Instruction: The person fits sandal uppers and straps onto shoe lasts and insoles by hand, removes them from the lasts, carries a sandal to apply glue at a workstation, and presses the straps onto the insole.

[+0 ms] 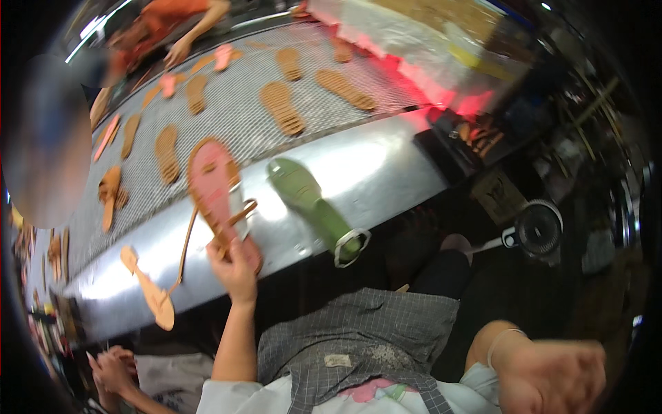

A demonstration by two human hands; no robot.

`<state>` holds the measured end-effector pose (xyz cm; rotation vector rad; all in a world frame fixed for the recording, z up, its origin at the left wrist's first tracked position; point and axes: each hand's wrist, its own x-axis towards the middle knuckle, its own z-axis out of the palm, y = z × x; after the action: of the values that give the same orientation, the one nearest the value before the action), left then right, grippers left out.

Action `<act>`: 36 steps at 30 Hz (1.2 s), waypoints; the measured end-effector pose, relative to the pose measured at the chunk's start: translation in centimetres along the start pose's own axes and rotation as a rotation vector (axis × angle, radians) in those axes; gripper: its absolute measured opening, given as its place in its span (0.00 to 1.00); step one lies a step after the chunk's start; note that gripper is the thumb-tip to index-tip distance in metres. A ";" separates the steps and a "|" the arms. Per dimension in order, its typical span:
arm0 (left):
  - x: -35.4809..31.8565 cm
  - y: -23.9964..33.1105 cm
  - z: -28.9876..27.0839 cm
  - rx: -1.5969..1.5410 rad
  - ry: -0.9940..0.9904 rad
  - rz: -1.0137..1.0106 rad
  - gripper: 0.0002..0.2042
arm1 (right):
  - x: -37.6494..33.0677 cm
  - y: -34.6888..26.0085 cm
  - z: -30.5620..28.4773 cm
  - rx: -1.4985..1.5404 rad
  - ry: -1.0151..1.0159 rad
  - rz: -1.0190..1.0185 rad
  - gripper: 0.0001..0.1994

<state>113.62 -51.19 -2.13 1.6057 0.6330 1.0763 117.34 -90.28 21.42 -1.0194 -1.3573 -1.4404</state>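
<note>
My left hand is closed around one end of an unfinished sandal, which has a pink face, tan edges and a tan strap hanging off it. It is held up over the metal ledge, and a pale strip shows along its side. Right of it, a green shoe last lies on the ledge, with a whitish loop around its near end. A pale tan sandal piece with a thin strap lies at the ledge's left. My right hand, away from the ledge at the lower right, is smeared by motion; its fingers are unclear.
Beyond the shiny metal ledge runs a mesh conveyor belt carrying several tan soles and pink pieces. Red light glows beneath a covered machine. Another person reaches in across the belt; a co-worker's hands show at lower left.
</note>
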 end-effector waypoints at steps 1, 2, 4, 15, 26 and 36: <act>0.1 0.2 0.6 0.035 0.005 0.002 0.10 | -3.2 0.2 -2.5 -0.162 -0.071 0.192 0.20; 0.0 0.1 0.7 0.096 0.014 0.001 0.10 | -7.5 1.9 -0.5 -0.183 -0.026 0.304 0.18; 0.1 -0.1 -0.7 0.036 0.105 -0.064 0.10 | -12.1 2.1 -1.6 -0.360 -0.797 0.833 0.11; 2.6 -5.7 0.2 0.606 -0.036 0.067 0.12 | -35.0 -2.4 -13.5 -0.318 -1.172 1.483 0.11; 0.8 4.7 10.5 1.911 -0.379 0.355 0.30 | -38.7 5.2 -19.0 -0.193 -1.255 1.614 0.09; -5.0 17.9 29.4 1.167 -0.680 0.152 0.29 | -31.9 -2.2 -29.0 -0.718 -0.807 2.219 0.10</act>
<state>135.15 -74.62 11.93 2.8585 0.6992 0.0985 124.12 -117.20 -11.67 -2.3241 0.4925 0.4119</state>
